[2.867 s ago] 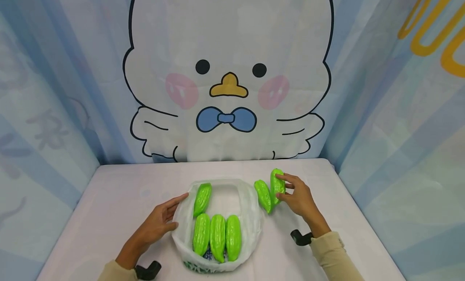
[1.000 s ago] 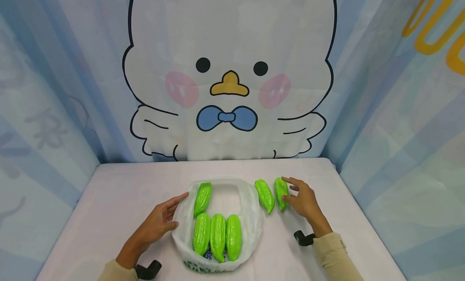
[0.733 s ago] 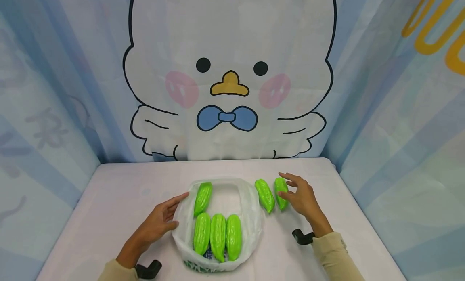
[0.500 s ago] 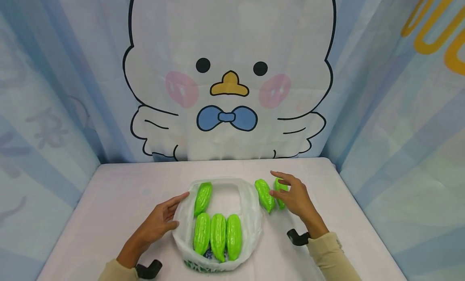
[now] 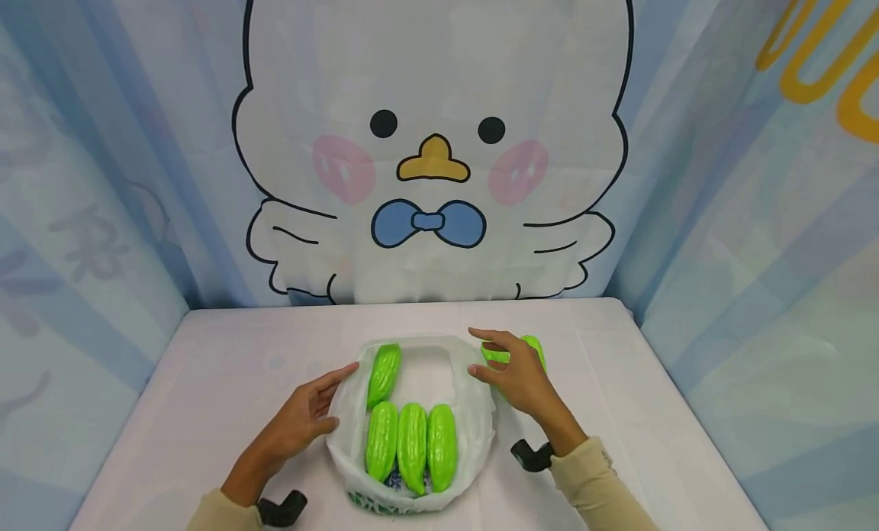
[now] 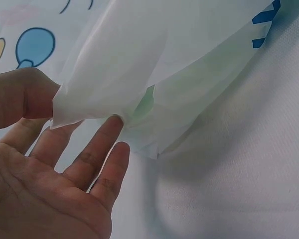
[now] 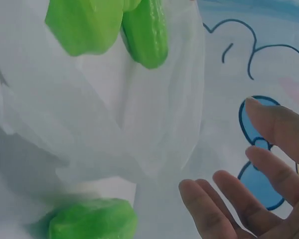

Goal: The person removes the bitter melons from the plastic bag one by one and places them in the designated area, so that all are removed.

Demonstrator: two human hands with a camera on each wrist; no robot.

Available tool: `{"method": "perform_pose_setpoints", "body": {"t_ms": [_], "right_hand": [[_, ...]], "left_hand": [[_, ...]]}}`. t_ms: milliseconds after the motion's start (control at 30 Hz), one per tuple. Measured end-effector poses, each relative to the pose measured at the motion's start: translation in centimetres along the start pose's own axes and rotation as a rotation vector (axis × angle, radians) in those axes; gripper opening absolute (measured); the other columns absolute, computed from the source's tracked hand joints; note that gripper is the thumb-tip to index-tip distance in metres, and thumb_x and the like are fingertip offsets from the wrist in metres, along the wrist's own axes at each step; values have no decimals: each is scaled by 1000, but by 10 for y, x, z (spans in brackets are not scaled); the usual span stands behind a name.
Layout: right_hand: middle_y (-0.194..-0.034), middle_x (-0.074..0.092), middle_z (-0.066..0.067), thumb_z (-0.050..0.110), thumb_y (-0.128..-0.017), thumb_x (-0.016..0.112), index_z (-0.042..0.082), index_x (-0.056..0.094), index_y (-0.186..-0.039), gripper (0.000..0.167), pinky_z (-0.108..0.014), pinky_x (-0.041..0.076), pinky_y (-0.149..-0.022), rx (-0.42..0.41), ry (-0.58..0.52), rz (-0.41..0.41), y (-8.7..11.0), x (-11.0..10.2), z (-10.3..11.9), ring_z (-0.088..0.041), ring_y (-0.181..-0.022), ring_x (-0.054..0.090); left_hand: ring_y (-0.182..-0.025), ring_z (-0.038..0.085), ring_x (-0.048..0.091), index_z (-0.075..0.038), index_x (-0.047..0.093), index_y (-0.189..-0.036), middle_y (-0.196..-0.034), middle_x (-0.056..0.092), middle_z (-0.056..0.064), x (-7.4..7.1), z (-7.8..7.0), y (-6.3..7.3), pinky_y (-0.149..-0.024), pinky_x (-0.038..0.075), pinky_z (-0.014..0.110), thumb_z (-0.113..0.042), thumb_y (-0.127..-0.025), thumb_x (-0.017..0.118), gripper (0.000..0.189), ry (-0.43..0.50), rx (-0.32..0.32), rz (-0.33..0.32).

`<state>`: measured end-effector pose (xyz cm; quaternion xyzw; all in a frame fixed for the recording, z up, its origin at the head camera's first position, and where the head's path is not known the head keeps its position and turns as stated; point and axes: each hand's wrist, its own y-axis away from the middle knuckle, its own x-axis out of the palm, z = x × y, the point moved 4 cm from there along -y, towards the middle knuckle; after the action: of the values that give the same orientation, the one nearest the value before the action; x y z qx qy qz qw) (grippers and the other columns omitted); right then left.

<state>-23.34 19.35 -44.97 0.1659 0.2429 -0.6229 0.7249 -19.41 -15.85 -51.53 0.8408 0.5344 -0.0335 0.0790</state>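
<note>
beside the right rim of a translucent white plastic bag (image 5: pixel 476 420), the right hand (image 5: pixel 515 374) is hovering, thumb and fingers apart, partly covering two glossy, ridged green gourds (image 5: pixel 536 348) outside. the left hand (image 5: pixel 298 420) is touching the bag's left side, its fingers spread. inside, four more gourds (image 5: pixel 412 448) are lying. beneath, a white table (image 5: pixel 233 378) is supporting the bag; behind, a pale blue curtain (image 5: pixel 158 172) is showing a white cartoon bird (image 5: pixel 439 65).

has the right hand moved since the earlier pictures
Yes. In the head view, the right hand has moved left, towards the bag, and now sits nearer the printed bow tie on the backdrop.
</note>
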Motion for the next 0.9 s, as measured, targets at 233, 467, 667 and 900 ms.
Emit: {"method": "perform_pose_setpoints", "body": {"t_ms": [233,467,667,900], "right_hand": [[-151,62,-4,13,-88,87,25,68,-145,61,-42,61,-101,-32,-27,32,-3,24,14,-32,-138,62],[-153,61,-6,18,-92,84,23,66,-146,58,-45,59,-106,-65,-59,115,-7,47,26,-37,-140,58],[-154,59,-8,23,-94,82,24,65,-147,56,-47,59,-107,-61,-29,182,-14,68,31,-38,-141,58],[-153,59,-12,23,-95,80,18,65,-147,54,-51,60,-104,-69,25,233,-23,89,36,-42,-137,61]], "left_hand": [[-159,44,34,-16,34,-168,-175,29,15,0,0,0,-122,45,45,6,-90,66,87,7,3,5],[-158,44,36,-16,34,-168,-175,29,15,0,0,0,-121,46,46,5,-90,66,87,6,-2,5],[-158,44,35,-17,35,-168,-175,30,14,1,-1,-1,-122,45,49,6,-90,66,87,2,-2,-5],[-157,42,38,-19,35,-168,-175,30,12,0,2,-3,-120,47,46,6,-89,65,88,-1,-30,-18]]}}
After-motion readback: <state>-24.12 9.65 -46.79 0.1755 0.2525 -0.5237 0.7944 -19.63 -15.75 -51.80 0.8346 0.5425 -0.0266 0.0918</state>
